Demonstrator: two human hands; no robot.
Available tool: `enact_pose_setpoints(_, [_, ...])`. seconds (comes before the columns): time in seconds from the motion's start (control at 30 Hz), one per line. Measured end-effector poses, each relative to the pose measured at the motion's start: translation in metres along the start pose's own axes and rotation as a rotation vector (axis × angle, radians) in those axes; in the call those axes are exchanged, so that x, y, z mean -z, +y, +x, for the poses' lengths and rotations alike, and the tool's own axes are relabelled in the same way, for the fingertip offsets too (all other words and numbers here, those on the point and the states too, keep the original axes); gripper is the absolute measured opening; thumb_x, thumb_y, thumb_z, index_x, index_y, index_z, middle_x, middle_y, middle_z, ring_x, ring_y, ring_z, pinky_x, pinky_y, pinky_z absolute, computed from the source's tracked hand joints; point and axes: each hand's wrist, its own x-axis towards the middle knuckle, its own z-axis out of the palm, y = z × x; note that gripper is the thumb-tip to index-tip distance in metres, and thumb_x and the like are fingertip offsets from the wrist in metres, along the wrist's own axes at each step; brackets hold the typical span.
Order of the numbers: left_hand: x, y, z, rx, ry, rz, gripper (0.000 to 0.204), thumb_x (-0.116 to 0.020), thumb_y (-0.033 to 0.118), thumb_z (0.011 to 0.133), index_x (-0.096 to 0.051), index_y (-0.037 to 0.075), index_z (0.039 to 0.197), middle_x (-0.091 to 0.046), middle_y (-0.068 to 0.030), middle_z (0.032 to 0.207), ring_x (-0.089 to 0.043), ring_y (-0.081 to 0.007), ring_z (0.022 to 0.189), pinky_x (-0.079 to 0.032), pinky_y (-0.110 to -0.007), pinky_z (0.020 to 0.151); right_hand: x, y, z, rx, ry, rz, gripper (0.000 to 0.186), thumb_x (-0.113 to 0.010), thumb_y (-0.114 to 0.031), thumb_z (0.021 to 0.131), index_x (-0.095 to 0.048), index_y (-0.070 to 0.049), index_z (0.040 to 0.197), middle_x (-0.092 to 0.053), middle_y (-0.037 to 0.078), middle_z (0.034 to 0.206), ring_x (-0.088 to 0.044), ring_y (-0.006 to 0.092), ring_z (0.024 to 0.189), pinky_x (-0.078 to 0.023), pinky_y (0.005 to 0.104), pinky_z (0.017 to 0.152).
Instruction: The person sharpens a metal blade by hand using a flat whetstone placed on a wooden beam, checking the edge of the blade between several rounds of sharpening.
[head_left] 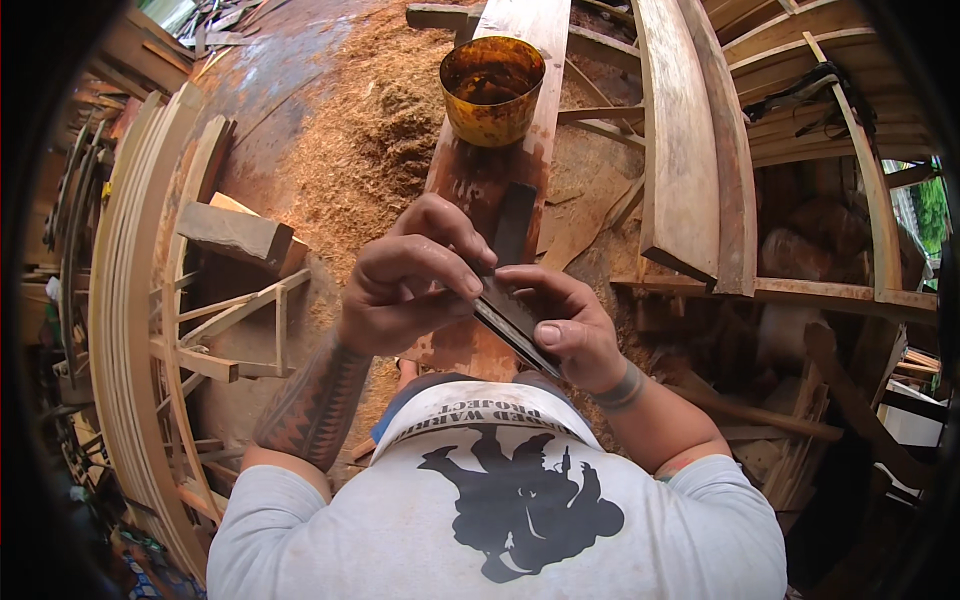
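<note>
My left hand (pixel 408 275) and my right hand (pixel 565 325) meet in front of my chest, both gripping a thin dark strip of wood (pixel 512 318) that slants down to the right. My left fingertips pinch its upper end; my right thumb and fingers hold its lower part. A second dark flat piece (pixel 514 222) lies just beyond my fingers on a reddish stained plank (pixel 470 175). Farther along that plank stands an amber plastic bowl (pixel 492 88) with dark liquid inside.
A heap of sawdust (pixel 360 130) covers the floor left of the plank. Curved wooden ribs (pixel 125 300) and a block (pixel 240 235) stand at the left. Long curved boards (pixel 690 140) and a wooden frame (pixel 850 160) fill the right.
</note>
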Motion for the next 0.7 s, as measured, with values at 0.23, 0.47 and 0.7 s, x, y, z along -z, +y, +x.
enact_pose_setpoints(0.23, [0.0,-0.007,0.0,-0.103,0.021,-0.013,0.05,-0.084,-0.004,0.097,-0.063,0.003,0.142,-0.053,-0.0154,0.147,-0.066,-0.0285,0.137,-0.055,-0.046,0.122,-0.011,-0.011,-0.002,0.158,0.041,-0.07,0.077,-0.091,-0.018,0.094,-0.057,0.009,0.157,-0.073,0.017,0.143,-0.072,0.0219,0.13,-0.055,0.0373,0.116])
enact_pose_setpoints(0.47, [0.001,-0.011,-0.004,-0.075,0.029,-0.138,0.051,-0.083,-0.006,0.098,-0.059,0.0,0.143,-0.057,-0.022,0.148,-0.068,-0.0279,0.136,-0.061,-0.043,0.115,-0.015,-0.021,-0.003,0.285,-0.002,-0.326,0.075,-0.091,-0.014,0.094,-0.056,0.012,0.157,-0.073,0.017,0.144,-0.071,0.0204,0.13,-0.055,0.0364,0.115])
enact_pose_setpoints(0.7, [-0.001,-0.012,-0.005,-0.064,0.037,-0.201,0.052,-0.082,-0.005,0.099,-0.058,0.002,0.145,-0.059,-0.0256,0.151,-0.072,-0.0297,0.132,-0.064,-0.041,0.111,-0.015,-0.024,-0.001,0.375,-0.041,-0.423,0.075,-0.09,-0.01,0.094,-0.056,0.013,0.157,-0.071,0.019,0.147,-0.07,0.0215,0.132,-0.054,0.0363,0.116])
